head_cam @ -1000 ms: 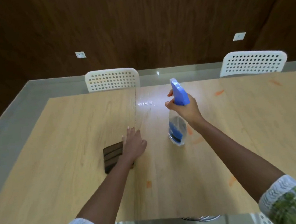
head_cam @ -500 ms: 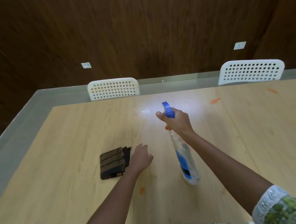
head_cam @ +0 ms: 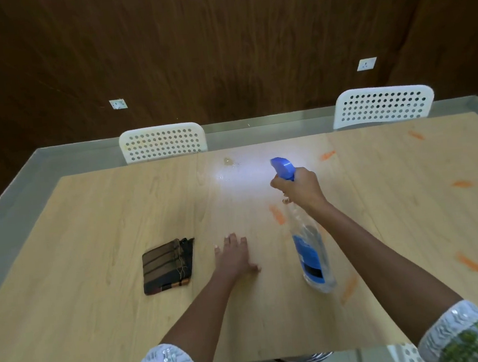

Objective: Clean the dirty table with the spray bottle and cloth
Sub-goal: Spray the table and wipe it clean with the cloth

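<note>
Change: left hand [head_cam: 234, 256] has left the folded cloth [head_cam: 167, 266], now flat on the surface [head_cam: 89, 226].
Right hand [head_cam: 299, 187]: fingers curled round the spray bottle [head_cam: 310, 250].
Label: blue, unreadable.

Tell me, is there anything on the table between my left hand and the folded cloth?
Nothing visible. The left hand rests flat on the table, and the folded cloth lies just to its left with only bare wood between them. The spray bottle, held in the right hand, is on the opposite side.
</note>
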